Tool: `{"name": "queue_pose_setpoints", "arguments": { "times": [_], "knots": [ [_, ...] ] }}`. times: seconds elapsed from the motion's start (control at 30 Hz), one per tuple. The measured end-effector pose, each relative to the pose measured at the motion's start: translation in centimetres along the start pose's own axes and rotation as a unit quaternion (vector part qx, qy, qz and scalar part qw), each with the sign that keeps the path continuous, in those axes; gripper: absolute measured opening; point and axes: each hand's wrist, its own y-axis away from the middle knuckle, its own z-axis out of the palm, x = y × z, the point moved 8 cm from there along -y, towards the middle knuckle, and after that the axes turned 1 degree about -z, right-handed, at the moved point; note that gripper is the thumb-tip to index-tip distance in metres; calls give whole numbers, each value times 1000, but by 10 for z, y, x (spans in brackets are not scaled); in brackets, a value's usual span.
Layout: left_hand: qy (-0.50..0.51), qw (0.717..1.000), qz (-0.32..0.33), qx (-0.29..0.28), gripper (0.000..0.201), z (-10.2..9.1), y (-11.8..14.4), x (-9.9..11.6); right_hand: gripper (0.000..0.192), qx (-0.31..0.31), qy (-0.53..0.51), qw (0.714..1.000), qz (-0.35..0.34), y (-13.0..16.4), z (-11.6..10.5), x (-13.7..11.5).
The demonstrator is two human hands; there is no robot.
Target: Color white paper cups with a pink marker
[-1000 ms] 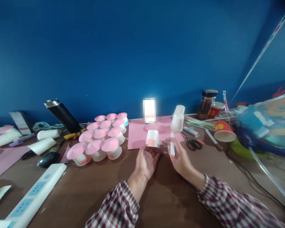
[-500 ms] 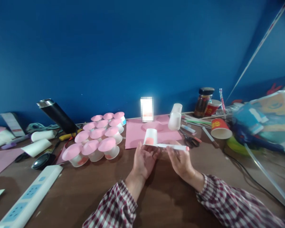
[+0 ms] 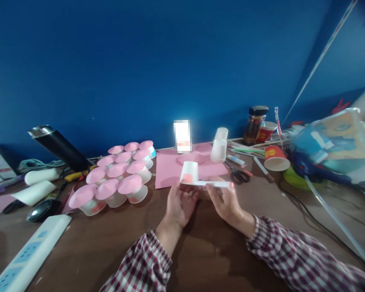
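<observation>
A deep blue wall is rising behind a cluttered brown bench (image 3: 109, 239). Near the middle, the person's left hand (image 3: 179, 202) is cupping a small white paper cup (image 3: 189, 173), held upside down and tilted, with an orange-pink patch coloured on its side. The right hand (image 3: 225, 201) is pinching a white marker (image 3: 214, 184) with an orange tip, lying level, its other end touching the cup's lower rim. Both hands are hovering just above the bench, in front of a pink paper sheet (image 3: 167, 170). To the left, a cluster of pink-topped cups (image 3: 118, 180) is sitting together. Scissors (image 3: 237, 175) are lying just beyond the right hand, and a red cup (image 3: 275, 158) is lying tipped further right.
</observation>
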Motion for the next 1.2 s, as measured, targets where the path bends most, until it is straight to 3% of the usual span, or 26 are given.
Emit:
{"name": "queue_pose_setpoints", "arguments": {
  "times": [0.3, 1.2],
  "knots": [
    [21, 1000, -11, 17, 16, -5, -3, -3, 20, 31, -1, 999, -40, -3, -4, -6],
    [19, 999, -14, 39, 16, -6, -2, -5, 17, 24, 6, 999, -23, -2, -2, -1]
  ]
}}
